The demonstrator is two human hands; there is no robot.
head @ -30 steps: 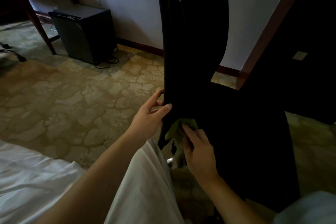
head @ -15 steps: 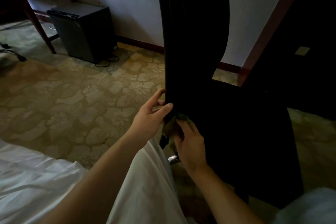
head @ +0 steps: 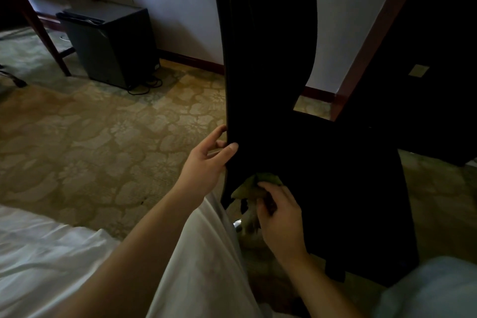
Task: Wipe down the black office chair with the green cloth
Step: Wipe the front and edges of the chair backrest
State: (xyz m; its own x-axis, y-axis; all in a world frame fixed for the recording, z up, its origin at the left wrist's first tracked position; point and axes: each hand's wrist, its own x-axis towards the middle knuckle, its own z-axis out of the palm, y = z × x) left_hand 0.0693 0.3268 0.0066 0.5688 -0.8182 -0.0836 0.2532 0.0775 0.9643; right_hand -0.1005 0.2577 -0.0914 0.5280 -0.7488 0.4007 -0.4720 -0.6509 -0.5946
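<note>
The black office chair (head: 268, 64) rises through the middle of the view, its tall back seen edge-on and its dark seat spreading to the right. My left hand (head: 206, 160) pinches the lower left edge of the chair back between thumb and fingers. Just below it, my right hand (head: 281, 217) presses the crumpled green cloth (head: 247, 187) against the bottom of the chair back where it meets the seat. Part of the cloth hangs under my fingers. A shiny metal piece (head: 237, 224) of the chair shows beneath.
A patterned carpet (head: 103, 142) covers the floor. A dark cabinet (head: 113, 44) with cables stands by the wall at the back left, beside a wooden table leg (head: 44, 33). White bedding (head: 38, 253) lies at the lower left. Dark wooden furniture (head: 426, 59) stands on the right.
My right hand with the cloth went up the chair's lower edge and has come back down slightly. My left hand keeps its grip on the chair back.
</note>
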